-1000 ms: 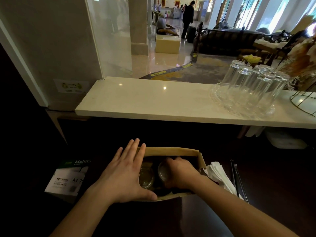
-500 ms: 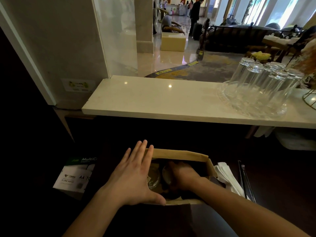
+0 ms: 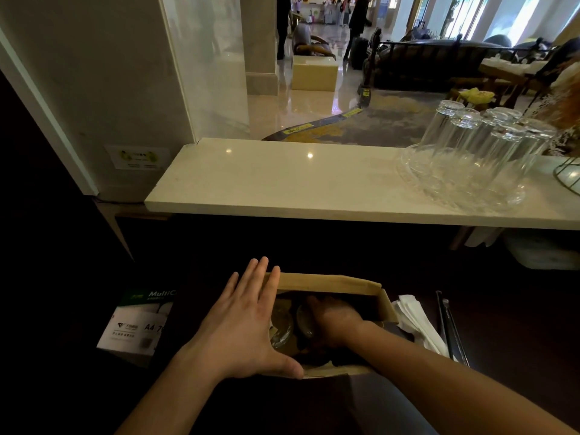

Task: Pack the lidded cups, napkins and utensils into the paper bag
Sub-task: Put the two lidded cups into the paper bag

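Paper bag: the paper bag (image 3: 326,282) stands open on the dark bench (image 3: 502,309), near its front edge and about midway along it; the mouth faces up.
Left hand: the left hand (image 3: 241,328) lies flat against the bag's left rim, fingers straight and spread, thumb stretched along the near rim. It pinches nothing; it presses the bag's edge from outside.
Right hand: the right hand (image 3: 332,318) is sunk into the bag's mouth, forearm crossing the near rim from the right. The grip is curled down over the right cup, but the fingertips are lost in shadow, so I cannot tell whether they close on it.
Lidded cups: two lidded cups (image 3: 282,324) sit side by side inside the bag, clear lids up; the left one is next to the left hand, the right one is partly under the right hand.
Napkins: white napkins (image 3: 417,321) lie on the bench just beside the bag's right wall, outside it.
Utensils: dark, thin utensils (image 3: 448,324) lie on the bench just right of the napkins, running front to back; their kind is too dark to tell.
Paper box: a box of A4 paper (image 3: 138,324) sits on the bench well left of the bag.
Shelf: a pale stone shelf (image 3: 282,180) runs above the bench's far edge.
Glasses: clear glasses (image 3: 480,146) stand upside down on a glass tray (image 3: 417,180) at the shelf's right end.
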